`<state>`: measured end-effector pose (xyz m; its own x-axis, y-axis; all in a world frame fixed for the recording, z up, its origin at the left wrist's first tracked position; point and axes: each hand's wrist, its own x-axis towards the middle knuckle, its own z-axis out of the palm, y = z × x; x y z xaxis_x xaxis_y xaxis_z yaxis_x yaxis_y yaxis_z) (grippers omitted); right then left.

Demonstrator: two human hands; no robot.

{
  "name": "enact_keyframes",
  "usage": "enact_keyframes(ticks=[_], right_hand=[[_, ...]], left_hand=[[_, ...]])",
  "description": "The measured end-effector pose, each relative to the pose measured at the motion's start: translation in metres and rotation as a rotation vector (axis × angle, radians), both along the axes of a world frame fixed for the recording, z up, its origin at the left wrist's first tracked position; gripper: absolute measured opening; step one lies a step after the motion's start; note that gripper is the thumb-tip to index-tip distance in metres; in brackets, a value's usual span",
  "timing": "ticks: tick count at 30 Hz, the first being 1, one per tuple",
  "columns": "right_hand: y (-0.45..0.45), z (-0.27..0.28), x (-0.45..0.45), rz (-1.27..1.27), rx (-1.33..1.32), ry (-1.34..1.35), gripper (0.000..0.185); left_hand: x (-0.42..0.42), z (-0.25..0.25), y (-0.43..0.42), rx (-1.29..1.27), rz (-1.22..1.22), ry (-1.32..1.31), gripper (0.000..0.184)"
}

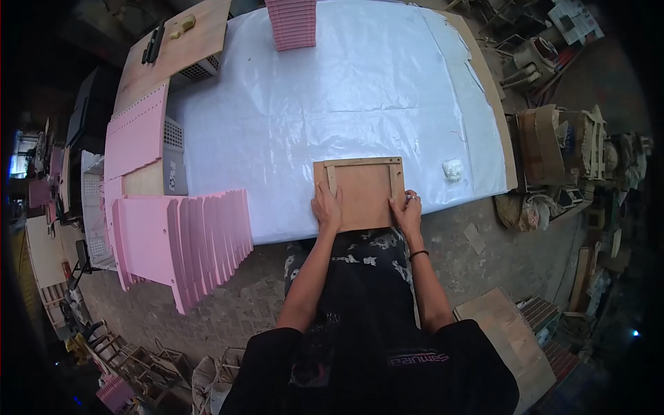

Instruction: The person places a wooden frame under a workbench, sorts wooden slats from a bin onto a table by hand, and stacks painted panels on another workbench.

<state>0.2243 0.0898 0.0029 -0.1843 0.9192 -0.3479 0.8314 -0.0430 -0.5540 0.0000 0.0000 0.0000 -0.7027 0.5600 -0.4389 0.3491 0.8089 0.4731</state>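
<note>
A wooden board (363, 202) lay at the near edge of the worktop (263, 138), in front of the seated person, with narrow wooden strips (363, 162) along its far, left and right sides. The left hand (328, 207) had its grip on the board's left side, and the right hand (408, 213) had its grip on the right side near the close corner; whether the curled right fingers also held something small was hard to tell. A dark band (419, 254) circled the right wrist.

Glossy plastic sheeting (332, 90) covered the worktop, and a crumpled white wad (452, 170) lay on it, to the right of the board and apart from it. At the far side stood a stack of pink pieces (292, 24). On the left, a row of pink panels (214, 238) fanned out beside the worktop, and beyond them a pink sheet with a line of holes (137, 135) lay near a grey crate (174, 162).
</note>
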Motion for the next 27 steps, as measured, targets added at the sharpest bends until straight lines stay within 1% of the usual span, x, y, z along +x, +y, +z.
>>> enact_keyframes(ticks=[2, 3, 5, 6, 9, 10, 11, 13, 14, 17, 18, 21, 23, 24, 26, 27], right_hand=[[-0.005, 0.005, -0.007, -0.005, -0.032, 0.008, 0.076], [0.001, 0.012, 0.009, -0.016, 0.027, -0.043, 0.076], [-0.009, 0.009, 0.0, -0.031, 0.1, -0.06, 0.076], [-0.015, 0.012, -0.008, -0.012, 0.099, -0.077, 0.075], [-0.021, -0.014, -0.003, -0.058, 0.137, -0.063, 0.075], [-0.019, -0.015, 0.0, -0.047, 0.144, -0.037, 0.075], [-0.02, -0.017, 0.0, -0.085, 0.08, 0.042, 0.075], [-0.028, 0.009, -0.001, -0.18, -0.034, 0.184, 0.076], [-0.042, 0.026, -0.002, -0.242, -0.087, 0.192, 0.073], [-0.094, 0.041, 0.003, -0.328, 0.026, 0.396, 0.069], [-0.11, 0.065, -0.003, -0.336, -0.005, 0.404, 0.063], [-0.15, 0.115, -0.003, -0.363, 0.014, 0.223, 0.06], [-0.171, 0.128, 0.002, -0.346, 0.042, 0.265, 0.058], [-0.181, 0.135, 0.003, -0.338, 0.058, 0.292, 0.058], [-0.199, 0.16, -0.01, -0.339, 0.084, 0.349, 0.057], [-0.205, 0.161, -0.011, -0.323, 0.113, 0.325, 0.057]], left_hand=[[-0.004, 0.012, -0.004, 0.032, -0.044, 0.167, 0.067], [0.013, 0.005, -0.002, 0.117, -0.006, 0.21, 0.067], [0.012, -0.013, -0.028, 0.238, 0.076, 0.379, 0.067], [0.009, -0.021, -0.043, 0.244, 0.028, 0.296, 0.069], [0.011, -0.034, -0.056, 0.28, 0.057, 0.182, 0.072], [0.005, -0.03, -0.054, 0.25, 0.077, 0.074, 0.074], [-0.003, -0.029, -0.053, 0.301, 0.131, -0.079, 0.074], [-0.008, -0.025, -0.06, 0.373, 0.214, -0.422, 0.074], [-0.002, -0.015, -0.07, 0.446, 0.194, -0.377, 0.07], [-0.012, 0.025, -0.114, 0.59, 0.22, -0.644, 0.066], [-0.019, 0.052, -0.127, 0.593, 0.214, -0.699, 0.059], [-0.03, 0.095, -0.162, 0.652, 0.234, -1.118, 0.057], [-0.03, 0.12, -0.177, 0.71, 0.26, -1.248, 0.054], [-0.033, 0.126, -0.186, 0.738, 0.27, -1.308, 0.053], [-0.039, 0.131, -0.203, 0.646, 0.292, -1.413, 0.049], [-0.039, 0.134, -0.21, 0.603, 0.304, -1.467, 0.047]])
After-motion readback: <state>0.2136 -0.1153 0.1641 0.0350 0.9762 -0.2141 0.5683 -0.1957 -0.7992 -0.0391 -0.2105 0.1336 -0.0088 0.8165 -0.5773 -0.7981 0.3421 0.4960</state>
